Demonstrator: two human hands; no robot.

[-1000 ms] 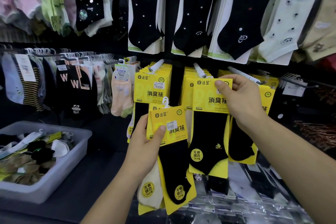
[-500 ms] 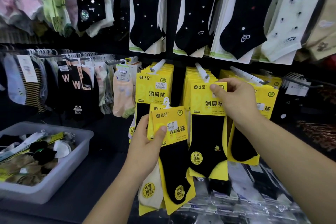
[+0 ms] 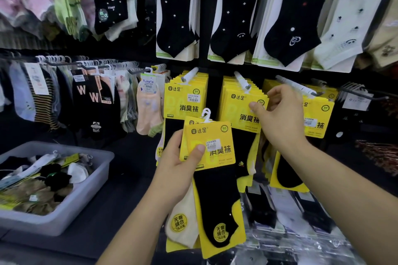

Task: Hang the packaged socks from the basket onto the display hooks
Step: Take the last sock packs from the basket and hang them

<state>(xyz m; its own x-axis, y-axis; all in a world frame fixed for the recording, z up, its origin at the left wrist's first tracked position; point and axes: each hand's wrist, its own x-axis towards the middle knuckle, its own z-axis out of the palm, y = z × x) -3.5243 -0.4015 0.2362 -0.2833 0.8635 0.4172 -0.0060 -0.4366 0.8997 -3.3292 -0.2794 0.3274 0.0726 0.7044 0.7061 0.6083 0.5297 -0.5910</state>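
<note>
Seating one pack on its hook; spares held ready.
Right hand (image 3: 280, 118) pinches the top corner of a yellow-carded black sock pack (image 3: 241, 112), steadying it on the white display hook (image 3: 242, 80) just above the grip. Left hand (image 3: 178, 161) clasps spare yellow-carded packs (image 3: 215, 180) below-left, hanger tabs up for threading. Compared with a second ago, the right fingers look looser.

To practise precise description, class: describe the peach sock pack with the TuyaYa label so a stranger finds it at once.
On the dark display wall, find the lower row of yellow sock packs. Just left of the leftmost yellow stack hangs the peach sock pack. It alone is pale peach with a greenish toe and white TuyaYa label, between yellow cards and black W socks.
</note>
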